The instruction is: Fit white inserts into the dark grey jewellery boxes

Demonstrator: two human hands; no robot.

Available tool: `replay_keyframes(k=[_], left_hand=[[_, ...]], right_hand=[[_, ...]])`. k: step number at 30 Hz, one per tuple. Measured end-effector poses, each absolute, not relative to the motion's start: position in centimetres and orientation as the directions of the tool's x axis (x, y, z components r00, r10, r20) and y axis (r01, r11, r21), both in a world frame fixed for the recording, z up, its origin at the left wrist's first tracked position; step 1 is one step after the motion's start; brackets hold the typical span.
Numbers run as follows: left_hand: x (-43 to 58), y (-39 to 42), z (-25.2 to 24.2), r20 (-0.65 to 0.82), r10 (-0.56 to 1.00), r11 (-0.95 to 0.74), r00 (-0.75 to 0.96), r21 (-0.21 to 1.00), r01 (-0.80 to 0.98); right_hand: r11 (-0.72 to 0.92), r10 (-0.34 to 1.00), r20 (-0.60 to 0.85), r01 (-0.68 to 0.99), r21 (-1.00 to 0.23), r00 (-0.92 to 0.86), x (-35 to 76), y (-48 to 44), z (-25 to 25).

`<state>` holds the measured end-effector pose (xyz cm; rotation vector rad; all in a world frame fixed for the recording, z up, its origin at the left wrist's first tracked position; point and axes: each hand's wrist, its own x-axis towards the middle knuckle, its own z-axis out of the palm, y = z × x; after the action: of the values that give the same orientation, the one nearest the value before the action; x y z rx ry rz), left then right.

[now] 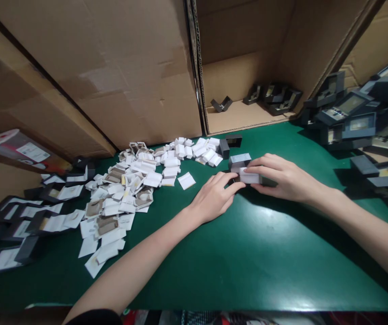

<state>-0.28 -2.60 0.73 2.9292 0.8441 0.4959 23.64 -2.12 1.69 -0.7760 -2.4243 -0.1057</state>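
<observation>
My right hand is closed around a small white box insert, its fingers over the top and thumb side below. Closed too, my left hand pinches the insert's left end between thumb and fingertips. Right behind the insert stands a small dark box with a grey face, close against it; whether the insert sits inside that box I cannot tell. An open black box lies just beyond. To the left spreads a heap of white card inserts, with one flat white piece apart from it.
Several open dark boxes with white linings crowd the left side. More dark boxes are piled at the right. A cardboard carton holds a few boxes at the back. A lidded plastic cup leans at far left. The table is green.
</observation>
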Motion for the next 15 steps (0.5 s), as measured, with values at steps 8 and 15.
replay_keyframes(k=[8, 15], left_hand=[[-0.03, -2.96, 0.7, 0.291, 0.556, -0.83, 0.779, 0.154, 0.535], [-0.18, -2.88, 0.62, 0.307, 0.581, -0.814, 0.753, 0.21, 0.542]], right_hand=[[0.828, 0.511, 0.555, 0.548, -0.114, -0.656, 23.66, -2.04, 1.5], [0.811, 0.536, 0.519, 0.577, -0.097, -0.666, 23.4, -2.24, 1.59]])
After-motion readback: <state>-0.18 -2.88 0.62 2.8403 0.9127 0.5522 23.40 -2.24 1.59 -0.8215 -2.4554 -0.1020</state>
